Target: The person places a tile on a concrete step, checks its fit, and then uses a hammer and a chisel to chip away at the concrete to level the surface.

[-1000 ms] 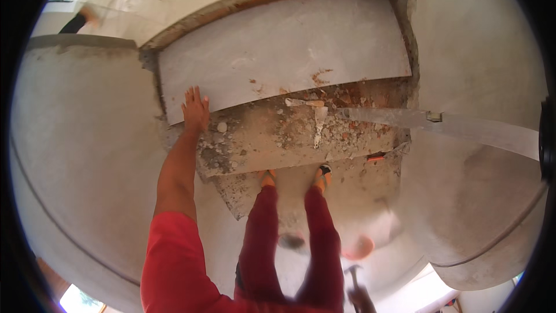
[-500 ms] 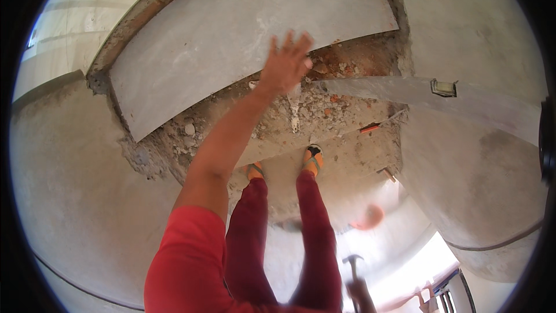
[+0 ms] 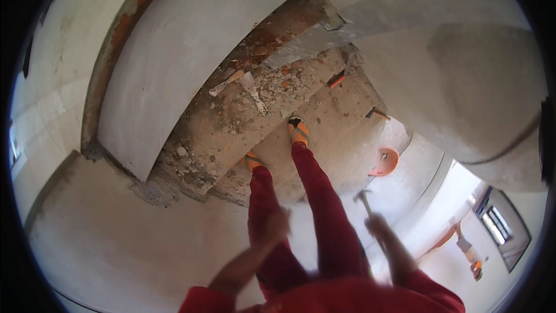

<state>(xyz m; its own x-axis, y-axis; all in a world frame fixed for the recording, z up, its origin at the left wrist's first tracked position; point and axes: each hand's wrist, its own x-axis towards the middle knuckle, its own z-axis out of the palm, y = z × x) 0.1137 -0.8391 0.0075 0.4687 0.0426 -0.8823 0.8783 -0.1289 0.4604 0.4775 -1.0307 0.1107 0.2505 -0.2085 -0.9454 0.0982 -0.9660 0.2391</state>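
My right hand (image 3: 377, 226) is closed round the handle of a claw hammer (image 3: 364, 196), its head upward, beside my right leg. My left hand (image 3: 278, 224) is in front of my left thigh, smeared by motion, so its fingers cannot be made out. Beyond my feet, broken rubble (image 3: 284, 84) covers a rough ledge under a large smooth grey panel (image 3: 179, 52). Lying on the rubble are a scraper-like tool with a light brown handle (image 3: 229, 83) and a whitish, mortar-crusted piece (image 3: 253, 93).
A red-edged tool (image 3: 336, 80) and a wooden-handled tool (image 3: 379, 114) lie right of my feet. Behind them sits an orange basin (image 3: 384, 162). A long pale strip (image 3: 301, 43) runs across the rubble to the right. Plastered walls flank the ledge.
My left arm has drawn back from over the panel and rubble to my thigh. The hammer in my right hand has come further into view. The whole view has turned.
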